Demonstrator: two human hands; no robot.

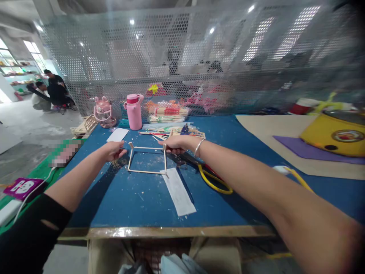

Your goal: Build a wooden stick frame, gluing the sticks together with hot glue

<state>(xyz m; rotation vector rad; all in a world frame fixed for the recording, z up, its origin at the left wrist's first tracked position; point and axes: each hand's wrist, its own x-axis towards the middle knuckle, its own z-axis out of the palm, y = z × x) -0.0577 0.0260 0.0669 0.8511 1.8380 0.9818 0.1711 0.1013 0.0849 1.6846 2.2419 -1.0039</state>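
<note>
A thin rectangular frame of wooden sticks (146,172) lies on the blue table, with short upright pieces at its far corners. My right hand (177,144), a silver bangle on its wrist, is closed at the far right corner, thumb and fingers by the upright there. My left hand (114,150) is just left of the far left corner, apart from the frame, its fingers loosely curled and spread with nothing in them. Under the near right corner is a white paper strip (179,194). Pliers-like tools with yellow handles (212,182) lie partly hidden beneath my right forearm.
Behind the hands are a pink bottle (134,116), a pink clear cup (104,114), a white card (118,134) and bundles of sticks (168,118). A yellow pot (336,131) stands right on a purple mat (288,142). A perforated metal screen (159,57) rises behind.
</note>
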